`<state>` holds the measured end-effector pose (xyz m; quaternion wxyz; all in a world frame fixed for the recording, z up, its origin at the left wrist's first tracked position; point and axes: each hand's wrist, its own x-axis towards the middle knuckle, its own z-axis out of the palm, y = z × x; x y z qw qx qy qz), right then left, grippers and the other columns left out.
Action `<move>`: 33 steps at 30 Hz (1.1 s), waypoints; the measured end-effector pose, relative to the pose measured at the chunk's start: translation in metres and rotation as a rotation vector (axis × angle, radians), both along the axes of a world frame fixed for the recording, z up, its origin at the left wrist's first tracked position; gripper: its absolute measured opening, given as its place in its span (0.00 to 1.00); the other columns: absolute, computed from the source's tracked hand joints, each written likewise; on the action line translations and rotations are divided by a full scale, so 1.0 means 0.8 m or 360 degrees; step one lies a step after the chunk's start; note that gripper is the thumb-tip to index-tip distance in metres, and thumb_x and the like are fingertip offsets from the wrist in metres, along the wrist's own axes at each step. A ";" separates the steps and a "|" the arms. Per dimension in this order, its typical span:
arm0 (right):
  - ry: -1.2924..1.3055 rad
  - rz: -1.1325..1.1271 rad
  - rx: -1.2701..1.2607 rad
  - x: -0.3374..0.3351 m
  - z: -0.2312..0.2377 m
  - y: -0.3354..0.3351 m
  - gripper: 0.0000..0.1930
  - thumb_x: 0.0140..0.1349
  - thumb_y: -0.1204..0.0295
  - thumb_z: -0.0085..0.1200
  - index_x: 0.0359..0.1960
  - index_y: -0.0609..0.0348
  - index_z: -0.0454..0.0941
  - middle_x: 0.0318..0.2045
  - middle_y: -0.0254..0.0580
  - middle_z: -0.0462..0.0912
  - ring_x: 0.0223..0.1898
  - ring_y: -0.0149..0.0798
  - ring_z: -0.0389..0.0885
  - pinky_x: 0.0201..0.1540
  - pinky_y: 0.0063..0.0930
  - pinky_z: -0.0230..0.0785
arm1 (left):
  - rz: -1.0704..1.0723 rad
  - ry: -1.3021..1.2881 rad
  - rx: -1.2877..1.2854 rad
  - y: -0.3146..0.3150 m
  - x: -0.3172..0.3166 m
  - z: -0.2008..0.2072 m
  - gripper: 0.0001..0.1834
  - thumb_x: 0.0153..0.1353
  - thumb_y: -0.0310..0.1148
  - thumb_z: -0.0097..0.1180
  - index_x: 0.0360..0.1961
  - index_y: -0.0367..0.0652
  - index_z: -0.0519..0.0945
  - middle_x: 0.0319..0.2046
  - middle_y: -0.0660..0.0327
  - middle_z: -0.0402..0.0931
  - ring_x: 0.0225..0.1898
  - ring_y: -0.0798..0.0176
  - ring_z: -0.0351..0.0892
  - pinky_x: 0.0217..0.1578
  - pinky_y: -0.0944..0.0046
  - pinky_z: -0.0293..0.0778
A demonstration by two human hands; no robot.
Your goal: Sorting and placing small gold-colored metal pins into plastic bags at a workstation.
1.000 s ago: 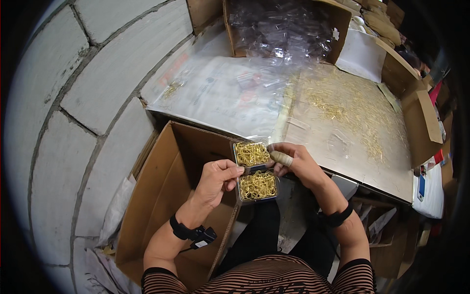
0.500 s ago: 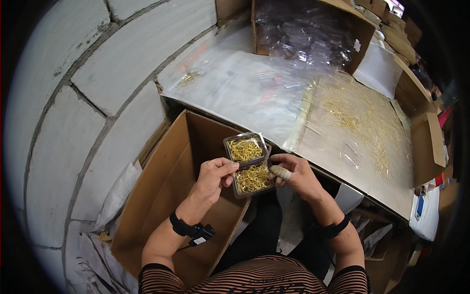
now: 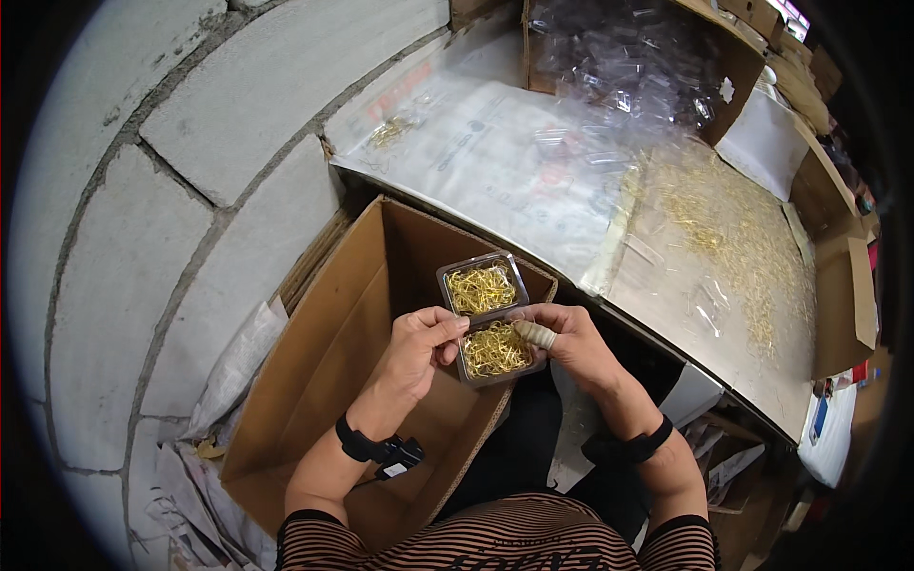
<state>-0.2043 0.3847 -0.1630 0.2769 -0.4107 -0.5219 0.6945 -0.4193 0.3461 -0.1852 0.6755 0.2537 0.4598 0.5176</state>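
Note:
Two square clear plastic boxes lie end to end before me, the far box [image 3: 481, 287] and the near box [image 3: 497, 349]. Whether they are joined is unclear. Both contain a tangle of thin gold-coloured wire-like pieces. My left hand [image 3: 416, 354] pinches the left side where the boxes meet, thumb on top. From the right, my right hand [image 3: 568, 344] grips the near box, its wrapped thumb over the rim and a finger along the seam. Below the boxes stands an open cardboard carton [image 3: 333, 352]; little of its inside shows past my arms.
Beyond the carton, a worktable [image 3: 476, 167] is covered in plastic sheeting. Gold pieces [image 3: 709, 224] are scattered on its right part. A cardboard box [image 3: 628, 67] of clear plastic packaging stands at the back. A white block wall [image 3: 143, 247] borders the left.
My right thumb and fingers have shifted left onto the near box's top edge and the seam. The surroundings have slid rightward in view while the boxes stay nearly in place.

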 end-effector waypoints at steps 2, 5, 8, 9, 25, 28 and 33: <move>-0.0040 -0.0006 0.0028 -0.007 -0.004 -0.003 0.16 0.63 0.66 0.52 0.45 0.67 0.77 0.30 0.32 0.79 0.28 0.20 0.72 0.30 0.14 0.65 | -0.0003 -0.0006 -0.0010 -0.001 -0.004 -0.002 0.03 0.55 0.26 0.59 0.26 0.39 0.78 0.20 0.66 0.73 0.17 0.75 0.67 0.18 0.78 0.61; -0.0175 -0.0014 0.0089 -0.011 -0.003 -0.003 0.16 0.64 0.66 0.50 0.46 0.68 0.75 0.31 0.35 0.80 0.29 0.23 0.74 0.31 0.17 0.66 | 0.0006 -0.0016 -0.0038 -0.003 -0.011 -0.008 0.03 0.55 0.25 0.59 0.26 0.39 0.78 0.21 0.66 0.73 0.18 0.75 0.68 0.19 0.78 0.63; -0.0293 -0.0184 0.0131 0.009 0.004 -0.003 0.19 0.66 0.66 0.47 0.51 0.69 0.70 0.33 0.42 0.81 0.28 0.27 0.76 0.33 0.20 0.69 | 0.0068 -0.0078 -0.0074 -0.008 -0.022 -0.020 0.03 0.55 0.25 0.58 0.26 0.39 0.78 0.21 0.65 0.74 0.19 0.74 0.69 0.20 0.77 0.62; -0.0333 -0.0238 0.0222 0.024 0.012 -0.003 0.19 0.66 0.67 0.45 0.54 0.68 0.68 0.35 0.43 0.81 0.28 0.28 0.77 0.34 0.21 0.70 | 0.0122 -0.0125 -0.0089 -0.012 -0.030 -0.026 0.03 0.56 0.26 0.58 0.26 0.40 0.77 0.20 0.66 0.74 0.19 0.75 0.70 0.20 0.77 0.62; -0.0779 -0.0833 0.0258 0.232 -0.012 -0.001 0.12 0.60 0.68 0.54 0.38 0.67 0.77 0.21 0.39 0.78 0.13 0.25 0.71 0.15 0.12 0.59 | 0.0552 -0.0048 -0.0717 -0.019 -0.085 -0.407 0.03 0.55 0.30 0.61 0.29 0.44 0.79 0.23 0.68 0.75 0.23 0.74 0.73 0.23 0.73 0.68; -0.0824 -0.0782 0.0203 0.234 -0.015 0.001 0.12 0.60 0.69 0.54 0.38 0.67 0.77 0.21 0.39 0.78 0.13 0.25 0.72 0.15 0.13 0.61 | 0.0653 0.0010 -0.0803 -0.001 -0.053 -0.483 0.04 0.56 0.28 0.59 0.33 0.45 0.78 0.24 0.65 0.76 0.23 0.72 0.73 0.23 0.73 0.69; -0.0832 -0.0819 0.0159 0.245 -0.011 -0.008 0.17 0.57 0.65 0.59 0.38 0.69 0.75 0.21 0.43 0.78 0.13 0.29 0.73 0.14 0.14 0.62 | 0.1014 -0.0008 -0.0947 0.031 0.012 -0.622 0.12 0.57 0.30 0.53 0.44 0.46 0.73 0.38 0.61 0.76 0.37 0.63 0.76 0.35 0.62 0.74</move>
